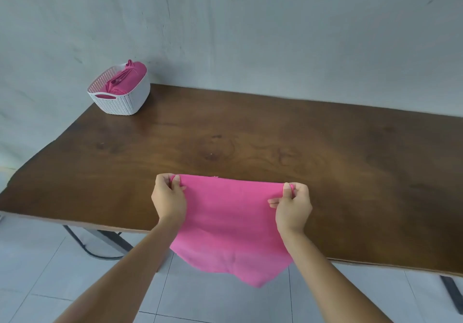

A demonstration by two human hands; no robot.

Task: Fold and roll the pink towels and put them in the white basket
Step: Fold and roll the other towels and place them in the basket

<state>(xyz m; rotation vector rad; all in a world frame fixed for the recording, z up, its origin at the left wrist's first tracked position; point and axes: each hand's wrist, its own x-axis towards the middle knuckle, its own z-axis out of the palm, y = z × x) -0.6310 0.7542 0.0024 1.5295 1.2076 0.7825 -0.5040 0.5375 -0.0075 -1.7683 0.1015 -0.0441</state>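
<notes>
Two hands hold one pink towel [230,225] by its far corners, the cloth stretched between them. The left hand [168,197] pinches the left corner with thumb and curled fingers; the right hand [293,205] pinches the right corner the same way. The towel's held edge runs left to right from hand to hand, while the rest falls back toward the person, over the near edge of the dark wooden table [250,142], and ends in a point hanging below the wrists. Well beyond the left hand, at the table's far left corner, stands the white basket [125,99] with rolled pink towels [125,78] inside it.
</notes>
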